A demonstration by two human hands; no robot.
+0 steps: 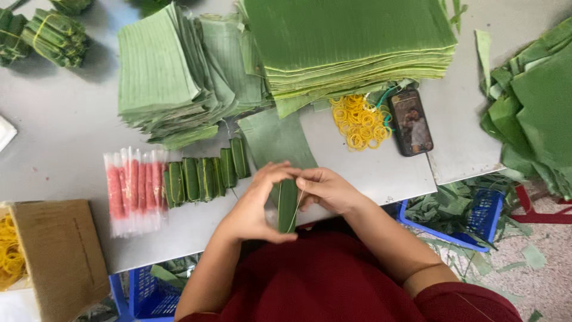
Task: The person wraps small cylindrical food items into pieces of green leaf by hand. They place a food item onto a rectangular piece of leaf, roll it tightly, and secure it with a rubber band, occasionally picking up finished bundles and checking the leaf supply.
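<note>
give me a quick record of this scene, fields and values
left hand: holds leaf roll
right hand: pinches same roll, with a thin band
finished rolls: row on table
pink sticks: wrapped, left of the row
leaf stacks: far side
rubber bands: yellow pile beside phone
blue crate: holds scraps

Bright, even daylight; soft shadows beside leaf stacks [179, 77]; edges perhaps slightly warped.
</note>
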